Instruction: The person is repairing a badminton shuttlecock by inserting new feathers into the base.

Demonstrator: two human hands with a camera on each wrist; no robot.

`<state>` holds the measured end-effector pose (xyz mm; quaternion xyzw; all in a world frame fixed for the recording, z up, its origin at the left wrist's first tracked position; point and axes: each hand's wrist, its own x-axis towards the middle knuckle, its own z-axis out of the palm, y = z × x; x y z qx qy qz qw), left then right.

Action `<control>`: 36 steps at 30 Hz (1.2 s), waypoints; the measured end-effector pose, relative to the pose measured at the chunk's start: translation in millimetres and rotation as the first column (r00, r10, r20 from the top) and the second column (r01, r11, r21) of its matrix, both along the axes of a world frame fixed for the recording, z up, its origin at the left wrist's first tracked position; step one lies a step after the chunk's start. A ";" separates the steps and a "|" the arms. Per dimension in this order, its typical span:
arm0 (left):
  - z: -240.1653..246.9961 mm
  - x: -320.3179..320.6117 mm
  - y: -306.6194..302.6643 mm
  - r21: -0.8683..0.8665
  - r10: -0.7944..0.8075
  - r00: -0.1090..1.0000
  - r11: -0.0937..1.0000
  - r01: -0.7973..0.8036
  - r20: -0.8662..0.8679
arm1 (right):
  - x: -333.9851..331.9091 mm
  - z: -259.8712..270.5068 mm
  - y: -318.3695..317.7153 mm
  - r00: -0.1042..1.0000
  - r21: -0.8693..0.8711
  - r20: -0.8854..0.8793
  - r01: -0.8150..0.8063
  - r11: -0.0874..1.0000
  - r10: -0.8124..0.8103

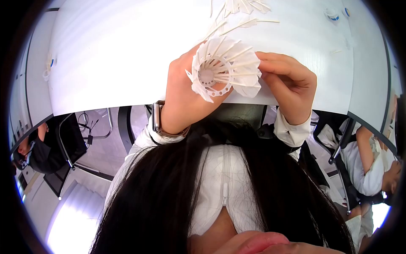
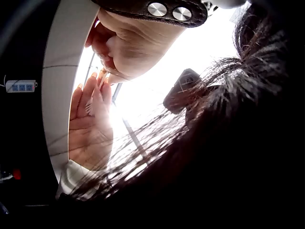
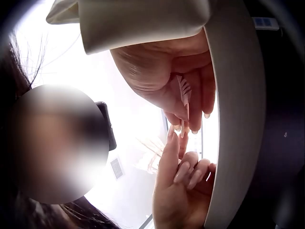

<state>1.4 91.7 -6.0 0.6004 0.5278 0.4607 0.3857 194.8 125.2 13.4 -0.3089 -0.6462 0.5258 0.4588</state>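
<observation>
A white feathered shuttlecock point(image 1: 206, 77) with its open end towards the head camera has a ring with holes inside. Behind it is my left hand point(image 1: 182, 86), a watch on its wrist, gripping the shuttlecock; its fingers are mostly hidden there, while the right wrist view shows several curled fingers of the left hand point(image 3: 183, 191). At the shuttlecock's right edge is my right hand point(image 1: 292, 82), thumb and fingers together. In the right wrist view the right hand point(image 3: 162, 71) pinches a small white feather point(image 3: 183, 90), its stem reaching towards the left fingertips.
Loose white feathers point(image 1: 237, 27) lie on the white table point(image 1: 105, 51) beyond the hands. Two small tape rolls point(image 1: 332, 16) are at its far right. Another small item point(image 1: 47, 75) is at the left. People sit at both sides, beside chairs. Long hair hangs below the hands.
</observation>
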 end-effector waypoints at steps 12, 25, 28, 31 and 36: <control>1.9 -5.6 -2.0 -0.141 -0.044 0.996 0.988 0.056 0.083 | -1.2 -6.2 -0.2 0.997 -0.009 -0.057 0.049 0.999 -0.049; 3.0 -6.5 1.6 0.000 -0.092 0.995 0.996 0.092 -0.046 | -1.9 -0.1 -7.8 0.978 -0.255 -0.101 0.151 0.955 -0.181; 1.1 -3.9 2.6 0.208 -0.088 0.993 0.973 0.102 -0.078 | 0.3 -2.9 -6.4 0.977 -0.220 -0.086 0.170 0.961 -0.193; 3.0 -3.4 -0.4 0.213 -0.108 0.993 0.970 0.117 -0.053 | 0.8 -5.1 -6.0 0.977 -0.209 -0.093 0.170 0.963 -0.193; 4.9 -6.7 -1.9 0.149 -0.185 0.983 0.972 0.181 0.014 | -3.6 -5.9 -6.3 0.979 -0.174 -0.122 0.142 0.974 -0.164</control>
